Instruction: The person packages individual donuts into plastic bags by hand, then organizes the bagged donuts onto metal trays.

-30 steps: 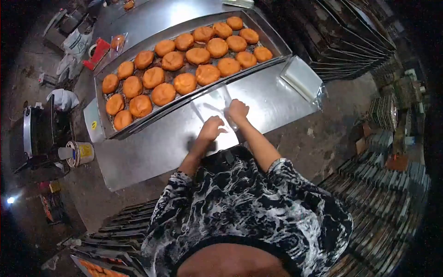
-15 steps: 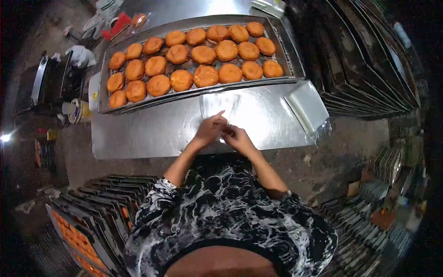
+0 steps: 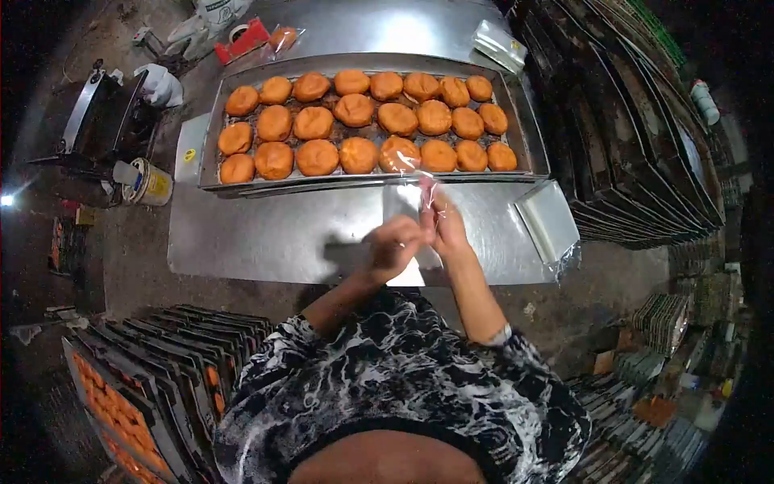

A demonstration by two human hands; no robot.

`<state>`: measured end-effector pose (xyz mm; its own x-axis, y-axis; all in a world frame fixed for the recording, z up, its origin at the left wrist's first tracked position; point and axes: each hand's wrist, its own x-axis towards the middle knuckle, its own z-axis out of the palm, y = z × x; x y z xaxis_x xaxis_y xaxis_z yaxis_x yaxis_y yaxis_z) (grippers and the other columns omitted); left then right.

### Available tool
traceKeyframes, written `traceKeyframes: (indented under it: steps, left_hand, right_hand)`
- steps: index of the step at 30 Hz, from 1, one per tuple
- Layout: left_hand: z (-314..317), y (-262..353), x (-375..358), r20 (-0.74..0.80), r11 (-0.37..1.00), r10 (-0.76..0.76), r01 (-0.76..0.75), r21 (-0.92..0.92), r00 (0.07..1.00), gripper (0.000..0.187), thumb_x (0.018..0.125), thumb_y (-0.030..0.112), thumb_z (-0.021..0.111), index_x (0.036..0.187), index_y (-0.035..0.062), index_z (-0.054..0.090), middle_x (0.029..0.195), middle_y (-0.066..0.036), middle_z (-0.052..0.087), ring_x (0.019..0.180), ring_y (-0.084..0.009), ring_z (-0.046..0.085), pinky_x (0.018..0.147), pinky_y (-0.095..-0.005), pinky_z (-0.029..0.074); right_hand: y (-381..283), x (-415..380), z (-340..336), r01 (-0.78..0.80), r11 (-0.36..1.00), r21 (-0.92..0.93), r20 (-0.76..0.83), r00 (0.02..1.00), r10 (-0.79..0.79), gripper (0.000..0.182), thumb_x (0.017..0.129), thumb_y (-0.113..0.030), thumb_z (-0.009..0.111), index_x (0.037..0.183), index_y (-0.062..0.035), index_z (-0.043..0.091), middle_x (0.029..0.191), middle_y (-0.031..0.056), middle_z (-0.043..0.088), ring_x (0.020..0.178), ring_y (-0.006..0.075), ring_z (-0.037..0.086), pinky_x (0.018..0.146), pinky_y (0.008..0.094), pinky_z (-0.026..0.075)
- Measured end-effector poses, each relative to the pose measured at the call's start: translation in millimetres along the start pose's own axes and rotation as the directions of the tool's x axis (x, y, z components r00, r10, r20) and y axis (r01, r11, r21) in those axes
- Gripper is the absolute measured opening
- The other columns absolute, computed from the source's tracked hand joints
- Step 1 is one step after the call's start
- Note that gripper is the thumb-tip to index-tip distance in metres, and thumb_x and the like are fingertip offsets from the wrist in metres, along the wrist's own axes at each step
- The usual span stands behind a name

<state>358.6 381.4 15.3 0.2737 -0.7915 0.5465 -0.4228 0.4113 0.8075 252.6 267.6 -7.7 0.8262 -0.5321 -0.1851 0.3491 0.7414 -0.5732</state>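
Note:
A clear plastic bag (image 3: 425, 173) shows as shiny film above my right hand (image 3: 446, 224), whose fingers are closed on it. Close against that hand, my left hand (image 3: 395, 244) has its fingers curled and slightly blurred; what they pinch, if anything, is hidden. Both hands are over the metal table (image 3: 266, 234), in front of a large metal tray (image 3: 528, 121). Rows of round golden-brown buns (image 3: 359, 155) lie in the tray, and the film overlaps the front edge of one bun.
A stack of clear bags (image 3: 552, 214) lies at the table's right. Behind the tray are a red tape dispenser (image 3: 243, 42), a wrapped bun (image 3: 284, 37) and another plastic pack (image 3: 498, 47). Dark trays (image 3: 613, 121) stand at the right; racked trays (image 3: 161, 363) are at lower left.
My right hand has moved up and turned upright, with film now visible above it. My left hand has shifted slightly down and curled. The camera view has shifted, so the tray appears lower and farther right.

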Motion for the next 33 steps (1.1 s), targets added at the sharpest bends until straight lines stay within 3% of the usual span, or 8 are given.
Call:
traceKeyframes:
  steps: [2, 4, 7, 9, 11, 18, 26, 33]
  left_hand:
    - [-17, -15, 11, -0.131, 0.995, 0.076, -0.067, 0.073, 0.988, 0.016, 0.068, 0.008, 0.063, 0.084, 0.0049, 0.059, 0.079, -0.007, 0.058, 0.069, -0.0205, 0.055, 0.062, -0.03, 0.044]
    - [-31, -14, 24, -0.473, 0.662, -0.631, 0.109, -0.742, 0.615, 0.025, 0.082, 0.015, 0.052, 0.103, 0.0022, 0.051, 0.085, -0.011, 0.058, 0.077, -0.0208, 0.056, 0.07, -0.0306, 0.046]
    - [-125, -20, 7, 0.222, 0.226, -0.774, 0.587, -0.777, 0.592, 0.031, 0.087, 0.025, 0.044, 0.104, 0.0004, 0.048, 0.095, -0.01, 0.053, 0.089, -0.0181, 0.053, 0.078, -0.0319, 0.044]
    - [-160, -44, 3, -0.061, 0.367, -0.802, 0.41, -0.835, 0.594, 0.029, 0.087, 0.025, 0.045, 0.103, 0.0011, 0.048, 0.095, -0.008, 0.052, 0.09, -0.0175, 0.052, 0.079, -0.0329, 0.044]
    - [-173, -49, -3, -0.346, 0.516, -0.769, 0.202, -0.833, 0.537, 0.027, 0.087, 0.025, 0.045, 0.101, 0.0018, 0.049, 0.095, -0.007, 0.052, 0.091, -0.0168, 0.051, 0.08, -0.0338, 0.043]
    - [-212, -38, 13, -0.539, 0.537, -0.81, -0.079, -0.84, 0.231, 0.016, 0.087, 0.022, 0.047, 0.091, 0.0068, 0.049, 0.09, -0.002, 0.053, 0.096, -0.017, 0.05, 0.087, -0.0398, 0.041]
    - [-107, -6, 59, 0.15, 0.098, -0.505, 0.229, -0.969, 0.85, 0.038, 0.089, 0.023, 0.032, 0.118, 0.0, 0.036, 0.114, -0.013, 0.046, 0.106, -0.026, 0.045, 0.09, -0.0395, 0.038]
    - [-61, 31, 63, 0.066, 0.333, -0.584, 0.314, -0.889, 0.809, 0.044, 0.089, 0.031, 0.032, 0.121, 0.001, 0.034, 0.119, -0.016, 0.042, 0.11, -0.0271, 0.044, 0.094, -0.0393, 0.034]
  right_hand:
    - [3, 16, 100, 0.269, 0.96, 0.083, -0.326, 0.917, -0.229, 0.033, 0.087, -0.024, 0.044, 0.114, -0.0038, 0.043, 0.094, 0.0086, 0.056, 0.082, 0.0182, 0.056, 0.076, 0.032, 0.045]
    - [28, 28, 110, 0.047, 0.895, 0.443, 0.038, 0.997, -0.071, 0.034, 0.087, -0.02, 0.044, 0.114, 0.0006, 0.043, 0.096, 0.0117, 0.056, 0.088, 0.0201, 0.055, 0.082, 0.0318, 0.043]
    - [74, 54, 97, -0.258, 0.961, -0.101, 0.09, 0.96, 0.267, 0.034, 0.086, -0.02, 0.045, 0.108, 0.0066, 0.046, 0.102, 0.0142, 0.056, 0.09, 0.0249, 0.056, 0.08, 0.0339, 0.045]
    - [37, 103, 95, 0.081, 0.242, -0.967, 0.042, 0.986, -0.161, 0.044, 0.08, -0.028, 0.053, 0.107, 0.0069, 0.046, 0.099, 0.0211, 0.055, 0.091, 0.0304, 0.055, 0.081, 0.04, 0.042]
    - [30, 154, 69, -0.2, -0.716, -0.669, 0.497, 0.596, -0.631, 0.052, 0.069, -0.036, 0.063, 0.104, -0.002, 0.044, 0.097, 0.0214, 0.052, 0.094, 0.0349, 0.049, 0.083, 0.0452, 0.035]
    - [15, 100, 117, 0.347, 0.443, -0.827, 0.121, 0.879, -0.462, 0.06, 0.056, -0.018, 0.076, 0.102, -0.003, 0.041, 0.093, 0.0114, 0.053, 0.088, 0.022, 0.053, 0.079, 0.0313, 0.042]
    - [29, 46, 144, 0.262, 0.496, -0.828, -0.021, 0.869, -0.494, 0.076, 0.055, -0.018, 0.077, 0.117, 0.0004, 0.036, 0.108, 0.0156, 0.05, 0.104, 0.0233, 0.047, 0.088, 0.032, 0.038]
    - [16, 46, 138, 0.441, 0.423, -0.791, -0.101, 0.589, -0.802, 0.065, 0.063, -0.01, 0.072, 0.116, 0.0017, 0.036, 0.111, 0.0157, 0.045, 0.104, 0.0236, 0.044, 0.092, 0.0321, 0.033]
